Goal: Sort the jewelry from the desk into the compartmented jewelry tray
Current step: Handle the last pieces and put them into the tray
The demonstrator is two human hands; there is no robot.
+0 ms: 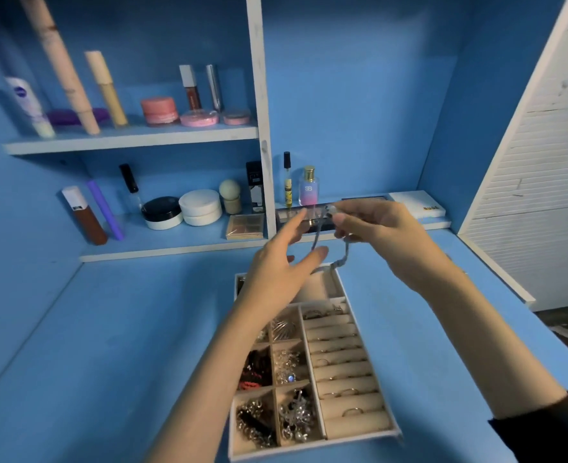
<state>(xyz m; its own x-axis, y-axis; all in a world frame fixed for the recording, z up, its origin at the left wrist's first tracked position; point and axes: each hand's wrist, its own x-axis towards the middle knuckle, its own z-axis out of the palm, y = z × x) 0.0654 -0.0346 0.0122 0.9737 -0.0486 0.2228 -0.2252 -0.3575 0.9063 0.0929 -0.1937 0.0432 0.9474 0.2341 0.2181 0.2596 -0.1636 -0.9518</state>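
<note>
The blue table [109, 345] fills the lower frame, with cosmetic shelves [132, 137] across the upper left. At centre bottom the jewelry tray [309, 446] sits on the table, its far left corner hidden behind the left hand [276, 272], whose fingers are spread and relaxed. The right hand [376, 225], at centre frame, pinches a blurred grey strand [344, 252], perhaps a bracelet. The strand loops down over the tray's far end, partly covered by the left hand.
</note>
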